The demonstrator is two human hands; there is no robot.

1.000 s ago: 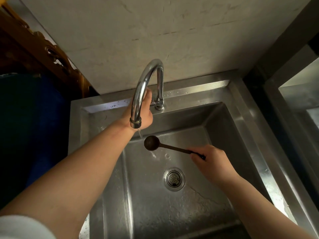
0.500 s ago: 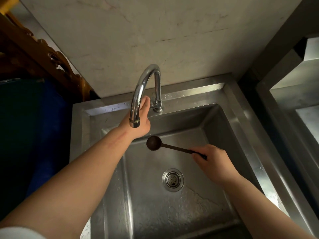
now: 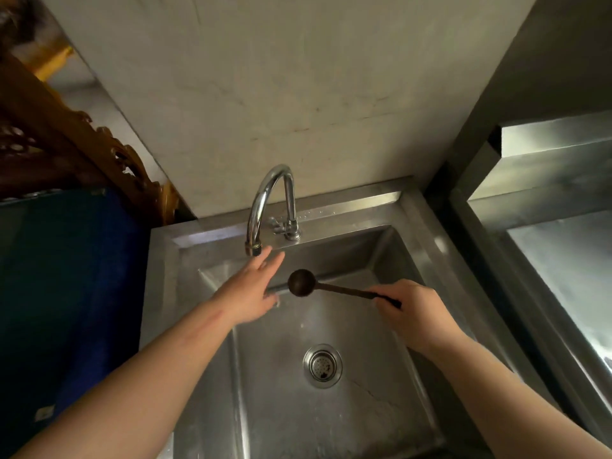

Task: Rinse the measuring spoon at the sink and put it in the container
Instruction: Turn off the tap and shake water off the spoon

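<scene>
Over sink: right hand clamps measuring spoon handle; left hand spread, empty.

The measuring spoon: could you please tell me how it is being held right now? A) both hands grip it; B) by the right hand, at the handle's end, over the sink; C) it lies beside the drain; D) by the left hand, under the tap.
B: the right hand pinches the handle end of the measuring spoon above the sink, while the left hand is open and apart from it.
</scene>
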